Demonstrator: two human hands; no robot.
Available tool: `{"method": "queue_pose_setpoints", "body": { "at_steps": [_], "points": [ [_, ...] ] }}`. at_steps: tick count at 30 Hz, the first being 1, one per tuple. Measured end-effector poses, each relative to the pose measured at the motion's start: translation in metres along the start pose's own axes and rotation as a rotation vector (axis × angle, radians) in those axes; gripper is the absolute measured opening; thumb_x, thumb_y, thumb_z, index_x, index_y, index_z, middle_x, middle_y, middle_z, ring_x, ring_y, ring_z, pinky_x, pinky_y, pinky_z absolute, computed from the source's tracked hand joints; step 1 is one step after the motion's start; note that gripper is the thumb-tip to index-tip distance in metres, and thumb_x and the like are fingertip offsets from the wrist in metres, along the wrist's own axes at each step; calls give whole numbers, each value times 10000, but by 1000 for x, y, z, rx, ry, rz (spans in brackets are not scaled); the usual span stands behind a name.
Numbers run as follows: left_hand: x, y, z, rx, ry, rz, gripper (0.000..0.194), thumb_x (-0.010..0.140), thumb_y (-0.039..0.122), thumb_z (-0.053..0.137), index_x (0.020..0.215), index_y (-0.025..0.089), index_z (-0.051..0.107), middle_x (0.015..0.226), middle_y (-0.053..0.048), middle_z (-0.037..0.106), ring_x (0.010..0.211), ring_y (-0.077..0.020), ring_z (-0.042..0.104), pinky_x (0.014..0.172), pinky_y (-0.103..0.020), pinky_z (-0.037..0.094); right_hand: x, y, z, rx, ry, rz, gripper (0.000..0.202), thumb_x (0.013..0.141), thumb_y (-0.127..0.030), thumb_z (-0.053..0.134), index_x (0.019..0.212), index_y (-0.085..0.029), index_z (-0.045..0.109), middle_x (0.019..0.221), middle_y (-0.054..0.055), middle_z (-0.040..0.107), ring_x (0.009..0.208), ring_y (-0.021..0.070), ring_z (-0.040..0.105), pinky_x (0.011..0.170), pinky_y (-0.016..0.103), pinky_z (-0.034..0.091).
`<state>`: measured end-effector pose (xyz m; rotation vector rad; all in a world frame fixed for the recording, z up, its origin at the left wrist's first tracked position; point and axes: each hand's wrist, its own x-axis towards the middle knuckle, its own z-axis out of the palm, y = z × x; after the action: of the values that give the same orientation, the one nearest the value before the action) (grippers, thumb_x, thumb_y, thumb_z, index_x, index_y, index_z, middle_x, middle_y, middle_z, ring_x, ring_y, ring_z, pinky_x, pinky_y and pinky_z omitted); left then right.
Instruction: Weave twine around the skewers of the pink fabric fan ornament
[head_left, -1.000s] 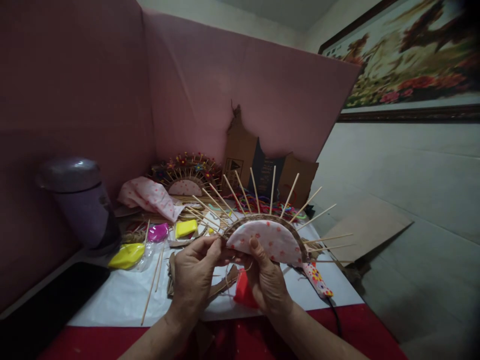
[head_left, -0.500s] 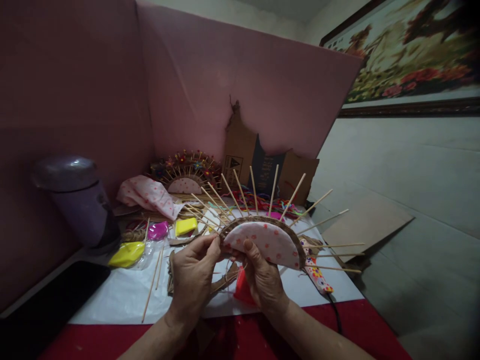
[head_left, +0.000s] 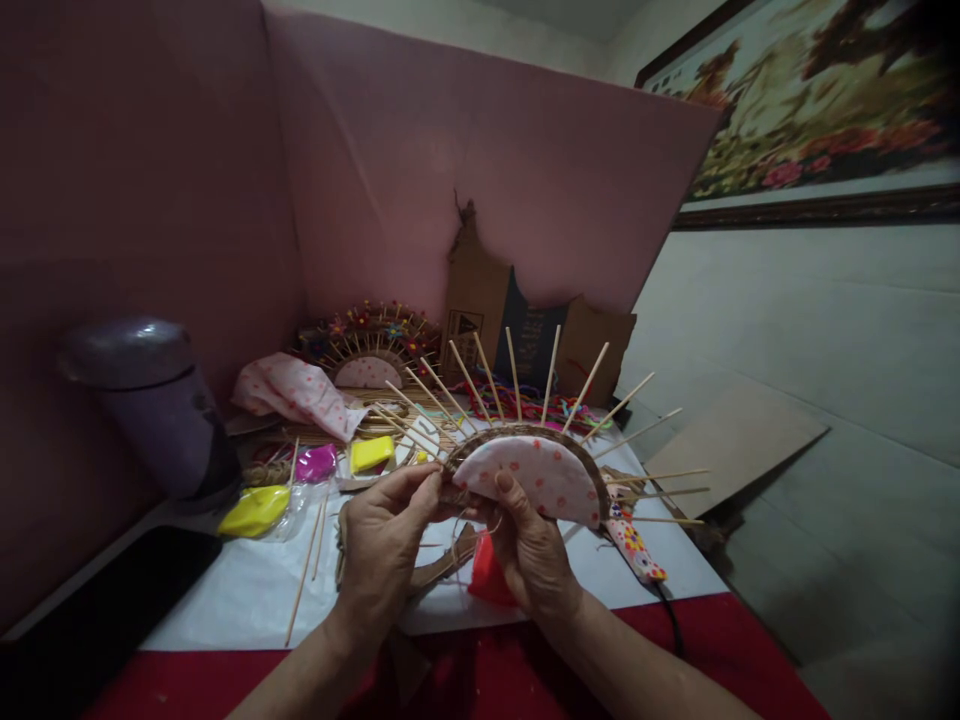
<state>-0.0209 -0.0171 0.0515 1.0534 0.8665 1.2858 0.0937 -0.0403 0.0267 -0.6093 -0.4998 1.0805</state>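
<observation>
A half-round craft piece [head_left: 540,478], covered in white cloth with red dots, is held upright above the table. Brown twine edges its curve, and thin wooden sticks fan out from it. My right hand [head_left: 534,550] grips its lower edge, thumb on the cloth and fingers behind. At the left end, my left hand [head_left: 390,540] pinches the twine edge [head_left: 448,466] between thumb and forefinger; the exact strand in the fingertips is hidden. A loose loop of twine hangs between the hands. Below it lie a brown strip [head_left: 442,567] and a bright red packet [head_left: 491,575].
Behind stand a finished-looking flowered fan [head_left: 371,345] and torn cardboard [head_left: 480,290]. To the left are a purple tumbler [head_left: 161,420], a dark flat device [head_left: 120,600], yellow clay [head_left: 255,510] and loose sticks [head_left: 304,570]. A flower-patterned tool with a cord [head_left: 637,550] lies right.
The craft piece has turned slightly, its right-hand sticks shifting left and up. Both hands keep their hold, and the view has moved a little.
</observation>
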Motion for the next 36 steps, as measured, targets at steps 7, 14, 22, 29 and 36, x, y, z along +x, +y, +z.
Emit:
{"method": "queue_pose_setpoints", "body": {
  "at_steps": [7,14,22,29,36],
  "points": [
    [3,-5,-3,-8,-43,3,194,696,312,698,789,142,700,715,-46,727,621,-154,679,592,-230,553,1,0,-3,-22,-77,22,213,667,-302,755,797,-137,717,779,55,735,710,167,663,631,258,521],
    [3,-2,-2,-25,-41,0,169,687,303,710,758,149,710,705,-35,726,605,-136,670,560,-198,539,1,-1,-3,-6,-100,4,167,677,-288,751,763,-148,721,729,40,732,669,164,662,631,265,525],
    [3,-5,-5,-73,-50,-10,158,666,308,729,736,166,716,663,-18,718,560,-129,661,556,-208,541,3,2,-6,-43,-121,-23,192,691,-304,734,827,-170,719,810,54,735,741,219,671,649,335,529],
    [1,-4,-5,-103,-52,-42,170,677,316,721,738,159,703,673,-24,723,581,-137,665,564,-219,535,1,0,-5,-100,-99,7,259,631,-367,768,792,-167,733,807,61,739,779,239,674,738,370,526],
    [2,-1,-3,-147,-32,-105,180,658,296,736,738,144,683,637,-32,715,578,-152,665,567,-241,535,4,5,-16,-189,-107,-41,259,676,-376,733,837,-173,729,830,70,736,746,230,658,679,361,507]
  ]
}}
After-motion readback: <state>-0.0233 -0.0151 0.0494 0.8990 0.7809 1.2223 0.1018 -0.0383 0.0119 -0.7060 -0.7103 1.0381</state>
